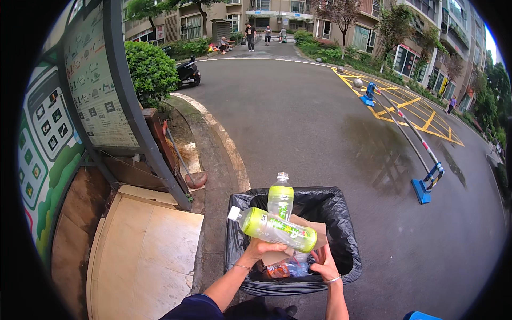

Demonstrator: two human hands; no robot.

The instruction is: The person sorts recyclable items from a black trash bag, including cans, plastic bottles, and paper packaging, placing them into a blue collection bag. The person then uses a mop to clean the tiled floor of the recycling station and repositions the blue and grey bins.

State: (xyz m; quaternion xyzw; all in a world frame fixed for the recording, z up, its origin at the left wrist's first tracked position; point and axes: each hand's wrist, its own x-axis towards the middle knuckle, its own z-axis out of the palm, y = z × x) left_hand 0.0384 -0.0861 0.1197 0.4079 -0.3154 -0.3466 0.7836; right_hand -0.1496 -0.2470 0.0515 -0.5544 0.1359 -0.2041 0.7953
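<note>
Two clear plastic bottles with yellow-green labels are gathered above a bin [349, 234] lined with a black bag. One bottle [281, 198] stands nearly upright; the other, a white-capped bottle [280, 230], lies slanted across its lower part. Behind and beneath them shows a piece of brown cardboard [318, 228]. My left hand [261, 252] is closed on the cardboard, its fingers just below the slanted bottle. On the other side, my right hand [324, 265] curls at the cardboard's lower right edge. Orange and blue plastic packaging [294, 268] shows between my hands, low in the bin.
At left stands a metal-framed notice board [98, 80], with a long-handled dustpan [196, 179] beside it. A blue-footed barrier [408, 125] stands on the road at right. Farther off are a parked scooter [189, 72], a stone ball [358, 82] and several people.
</note>
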